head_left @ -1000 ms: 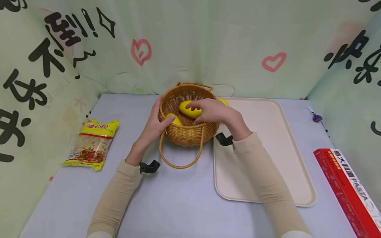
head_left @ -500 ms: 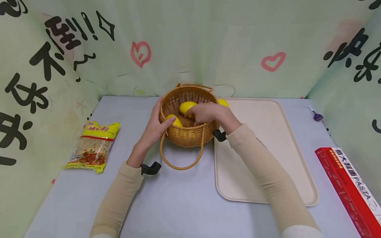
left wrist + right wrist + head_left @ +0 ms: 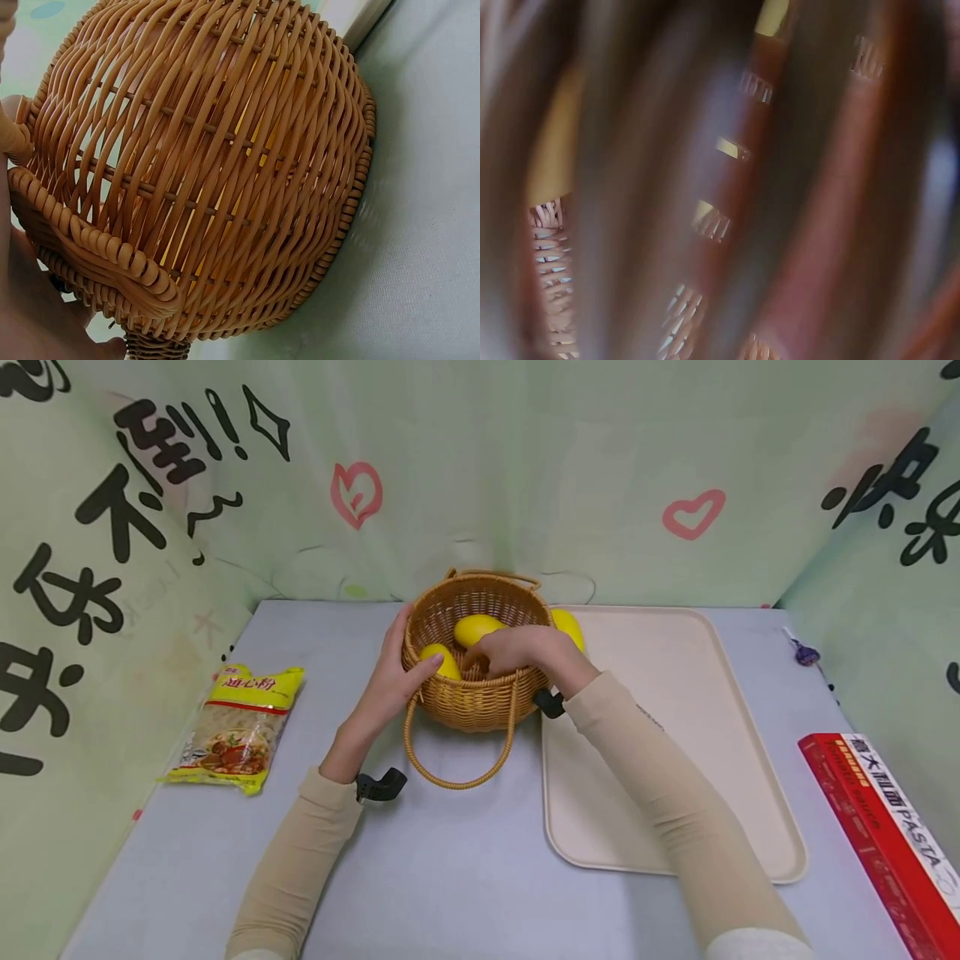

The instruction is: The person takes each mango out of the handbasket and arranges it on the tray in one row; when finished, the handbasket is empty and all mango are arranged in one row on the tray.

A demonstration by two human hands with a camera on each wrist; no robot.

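Observation:
A round wicker basket [image 3: 472,706] stands at the back middle of the table, its mouth tipped toward me. My left hand [image 3: 390,681] grips its left side, thumb over the front rim. Inside the basket lie smooth yellow oval fruits: one yellow fruit [image 3: 477,628] toward the back and another yellow fruit [image 3: 441,662] by my left thumb. My right hand [image 3: 517,650] reaches in over the right rim, its fingers bent downward. The basket wall and the hand itself hide the fingertips, so I cannot tell whether they hold anything. Woven wicker [image 3: 202,165] fills the left wrist view.
A beige tray [image 3: 637,760] lies right of the basket, with another yellow fruit [image 3: 570,625] at its back left corner. A pasta bag [image 3: 236,727] lies at left. At right are a red pasta box [image 3: 870,827] and a purple-wrapped lollipop [image 3: 806,655]. Fabric walls enclose the table.
My right hand has moved lower into the basket, and its fingers have gone from spread above the back fruit to bent down nearer the front. The left hand keeps its grip on the basket.

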